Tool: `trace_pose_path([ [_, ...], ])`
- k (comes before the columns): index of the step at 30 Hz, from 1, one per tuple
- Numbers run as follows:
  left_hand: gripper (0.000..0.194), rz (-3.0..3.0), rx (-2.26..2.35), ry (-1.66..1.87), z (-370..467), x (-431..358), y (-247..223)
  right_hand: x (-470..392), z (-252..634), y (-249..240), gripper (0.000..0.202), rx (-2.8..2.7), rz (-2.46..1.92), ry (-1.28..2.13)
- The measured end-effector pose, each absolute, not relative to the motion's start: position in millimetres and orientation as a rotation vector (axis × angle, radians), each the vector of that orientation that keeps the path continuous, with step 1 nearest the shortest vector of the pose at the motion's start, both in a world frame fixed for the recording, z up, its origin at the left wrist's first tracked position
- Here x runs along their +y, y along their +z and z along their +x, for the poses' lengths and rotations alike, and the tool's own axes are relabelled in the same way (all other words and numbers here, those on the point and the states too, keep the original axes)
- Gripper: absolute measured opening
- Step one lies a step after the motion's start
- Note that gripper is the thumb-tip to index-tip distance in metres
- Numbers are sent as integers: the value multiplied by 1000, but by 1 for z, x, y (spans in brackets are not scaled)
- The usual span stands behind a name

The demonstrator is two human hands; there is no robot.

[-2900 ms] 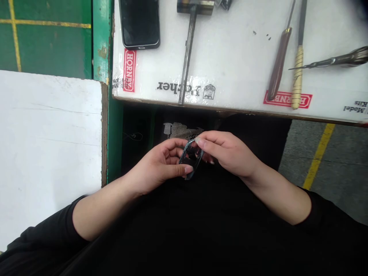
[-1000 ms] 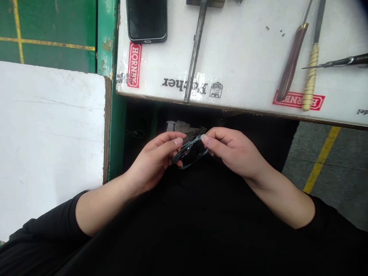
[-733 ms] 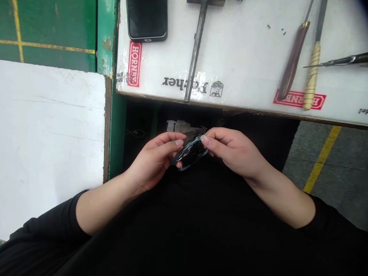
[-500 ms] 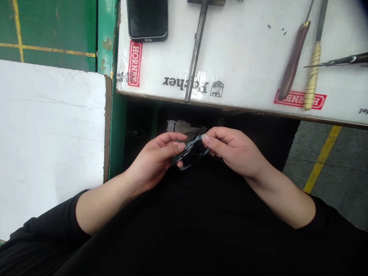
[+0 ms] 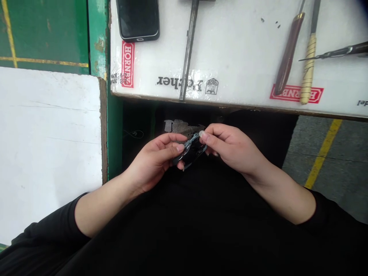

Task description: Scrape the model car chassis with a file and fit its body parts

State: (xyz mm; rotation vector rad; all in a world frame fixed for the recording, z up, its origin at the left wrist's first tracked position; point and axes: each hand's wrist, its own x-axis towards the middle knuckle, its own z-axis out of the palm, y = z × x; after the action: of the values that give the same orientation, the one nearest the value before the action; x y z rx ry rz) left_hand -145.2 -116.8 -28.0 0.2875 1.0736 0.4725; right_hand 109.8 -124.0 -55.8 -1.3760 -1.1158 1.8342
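Between my hands, over my dark clothing, is a small dark part with blue-grey edges (image 5: 191, 143); its exact shape is hard to make out. My left hand (image 5: 156, 155) grips its left end between thumb and fingers. At its upper right end my right hand (image 5: 227, 145) pinches it with thumb and forefinger. A grey patterned patch (image 5: 180, 126) on black fabric shows just behind the part. Some fingertips of both hands are hidden beneath it.
On the white-covered table (image 5: 235, 50) ahead lie a phone (image 5: 138, 19), a metal rod tool (image 5: 189, 50), a brown-handled tool (image 5: 289, 57), a cream-handled tool (image 5: 308, 73) and a thin pointed tool (image 5: 339, 53). A white board (image 5: 51, 134) is at the left.
The view has shifted slightly, so the table and tools appear a little further left. Both hands keep their hold on the dark part, which looks slightly more tilted.
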Motion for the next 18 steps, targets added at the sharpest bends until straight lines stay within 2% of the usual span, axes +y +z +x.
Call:
trace_pose_path([
  [4,37,294,1029,430,-146,-119,-26,-124,109,-54,60,-1106,-1365,1856],
  [9,50,396,968,382,-145,-122,-26,-124,105,-53,59,-1104,-1325,1918],
  [18,43,463,971,403,-146,-124,-28,-124,106,-56,42,-1060,-1244,1930],
])
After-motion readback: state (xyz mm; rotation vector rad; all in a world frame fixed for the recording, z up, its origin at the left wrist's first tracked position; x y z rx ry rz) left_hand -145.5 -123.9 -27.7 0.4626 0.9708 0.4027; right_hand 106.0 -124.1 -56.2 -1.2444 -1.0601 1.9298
